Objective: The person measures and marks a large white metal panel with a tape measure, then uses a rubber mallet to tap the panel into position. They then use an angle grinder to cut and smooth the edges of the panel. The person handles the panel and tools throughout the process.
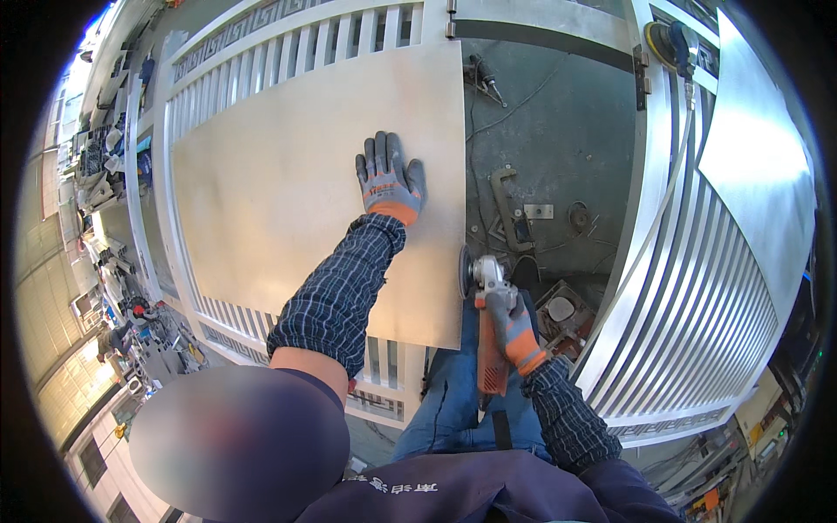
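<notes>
A large flat metal sheet (288, 192) lies across a white slatted metal gate panel (388, 375). On the sheet, near its right part, my left hand (390, 179) rests flat with fingers stretched out, in a grey and orange work glove. My right hand (514, 329), gloved alike, is wrapped round an angle grinder (493, 353) with an orange-red body. The grinder's disc (466, 272) stands upright at the sheet's right edge; whether it touches the edge I cannot tell. My right fingers are partly hidden by the tool.
On the grey floor between the panels lie a clamp (506, 205), a small metal plate (539, 211), a pneumatic tool (486, 78) and cables. A round sander (670, 44) with a hose sits on the right slatted panel (697, 261), beside another sheet (758, 166). Clutter lines the far left.
</notes>
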Tool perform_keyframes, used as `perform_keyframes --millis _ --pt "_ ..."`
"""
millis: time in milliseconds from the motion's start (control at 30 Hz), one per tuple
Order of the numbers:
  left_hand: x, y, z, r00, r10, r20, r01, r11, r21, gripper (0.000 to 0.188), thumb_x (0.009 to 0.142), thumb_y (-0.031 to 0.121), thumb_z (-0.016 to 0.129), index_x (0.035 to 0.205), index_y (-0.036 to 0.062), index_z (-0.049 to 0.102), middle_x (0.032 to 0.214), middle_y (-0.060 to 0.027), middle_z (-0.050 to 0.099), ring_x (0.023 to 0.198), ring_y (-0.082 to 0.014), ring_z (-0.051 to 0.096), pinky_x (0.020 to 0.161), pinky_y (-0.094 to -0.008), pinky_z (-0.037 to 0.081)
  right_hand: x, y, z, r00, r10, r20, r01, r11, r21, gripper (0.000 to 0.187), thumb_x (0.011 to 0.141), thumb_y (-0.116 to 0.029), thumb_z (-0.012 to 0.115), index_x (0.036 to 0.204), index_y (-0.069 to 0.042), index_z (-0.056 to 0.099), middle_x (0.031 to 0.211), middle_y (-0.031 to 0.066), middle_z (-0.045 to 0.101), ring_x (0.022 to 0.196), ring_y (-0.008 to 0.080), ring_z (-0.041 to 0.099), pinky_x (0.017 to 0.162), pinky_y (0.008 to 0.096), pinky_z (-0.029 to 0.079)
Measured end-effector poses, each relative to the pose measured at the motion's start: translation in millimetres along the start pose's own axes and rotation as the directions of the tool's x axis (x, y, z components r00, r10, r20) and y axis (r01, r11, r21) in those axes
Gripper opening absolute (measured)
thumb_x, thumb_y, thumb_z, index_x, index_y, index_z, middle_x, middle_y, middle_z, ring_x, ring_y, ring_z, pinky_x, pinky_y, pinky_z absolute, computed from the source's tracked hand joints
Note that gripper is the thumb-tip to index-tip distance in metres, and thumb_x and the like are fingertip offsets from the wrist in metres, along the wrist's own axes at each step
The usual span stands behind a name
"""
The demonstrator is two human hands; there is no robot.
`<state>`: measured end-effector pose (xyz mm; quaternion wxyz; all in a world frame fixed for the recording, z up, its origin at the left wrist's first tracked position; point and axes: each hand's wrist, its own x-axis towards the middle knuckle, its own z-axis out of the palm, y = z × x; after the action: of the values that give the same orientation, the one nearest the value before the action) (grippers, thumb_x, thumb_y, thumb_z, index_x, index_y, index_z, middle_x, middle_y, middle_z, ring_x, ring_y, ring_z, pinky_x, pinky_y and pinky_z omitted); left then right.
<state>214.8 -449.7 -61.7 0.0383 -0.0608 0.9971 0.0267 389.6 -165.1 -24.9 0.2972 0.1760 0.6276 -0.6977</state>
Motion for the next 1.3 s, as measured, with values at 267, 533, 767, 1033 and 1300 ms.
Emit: perform_keyframes --millis 267,533,767,1033,1300 --pt "0 9 -2 1.0 0.014 0.017 -0.013 0.999 -0.052 0.07 0.106 0.043 0.04 0.163 0.0046 0.025 0.172 -0.0154 0.017 0.159 -0.0363 0.012 0.129 -0.0526 0.007 152 -132 -4 0.997 0.066 -0.029 -0.058 0.977 0.205 0.029 0.102 -0.036 0.067 0.115 -0.01 0.071 0.097 0.0005 0.066 0.085 0.011 0.06 0.074 0.031 0.051" --pt "-2 7 -3 1.0 -0.002 0.008 0.002 1.0 -0.021 0.072 0.107 0.046 0.035 0.164 0.0043 0.023 0.172 -0.0153 0.017 0.159 -0.0361 0.012 0.129 -0.052 0.006 -40 57 -6 0.998 0.064 0.009 -0.065 0.986 0.152 0.027 0.102 -0.029 0.068 0.118 -0.006 0.067 0.109 0.0033 0.073 0.102 0.0146 0.066 0.093 0.0325 0.05" --pt "-14 48 -28 0.982 0.051 0.182 -0.056 0.998 0.023 0.105 0.092 0.067 0.055 0.165 0.0017 0.017 0.172 -0.0223 0.014 0.159 -0.0386 0.008 0.128 -0.0583 0.002 -135 47 -41 0.891 0.429 -0.149 -0.317 0.821 0.474 0.04 0.105 -0.038 0.061 0.123 -0.003 0.065 0.114 0.0074 0.067 0.102 0.0178 0.063 0.089 0.0333 0.052" --pt "-30 101 3 0.996 0.022 0.085 -0.011 0.992 -0.126 0.112 0.079 0.042 0.075 0.163 -0.0021 0.016 0.171 -0.0249 0.011 0.159 -0.0441 0.003 0.128 -0.0545 0.0 -120 10 -112 0.945 0.042 -0.326 -0.039 0.999 0.016 0.042 0.107 -0.038 0.059 0.134 -0.006 0.061 0.125 0.0088 0.064 0.117 0.0192 0.057 0.102 0.0332 0.046" --pt "-55 103 21 0.903 0.199 -0.382 -0.214 0.977 0.002 0.106 0.078 0.042 0.078 0.16 -0.0024 0.027 0.167 -0.0274 0.024 0.156 -0.0463 0.014 0.128 -0.0567 0.008 -94 22 -106 0.972 -0.144 -0.185 0.129 0.988 -0.088 0.035 0.105 -0.034 0.062 0.124 -0.005 0.069 0.117 0.0089 0.071 0.11 0.0187 0.063 0.099 0.037 0.05"
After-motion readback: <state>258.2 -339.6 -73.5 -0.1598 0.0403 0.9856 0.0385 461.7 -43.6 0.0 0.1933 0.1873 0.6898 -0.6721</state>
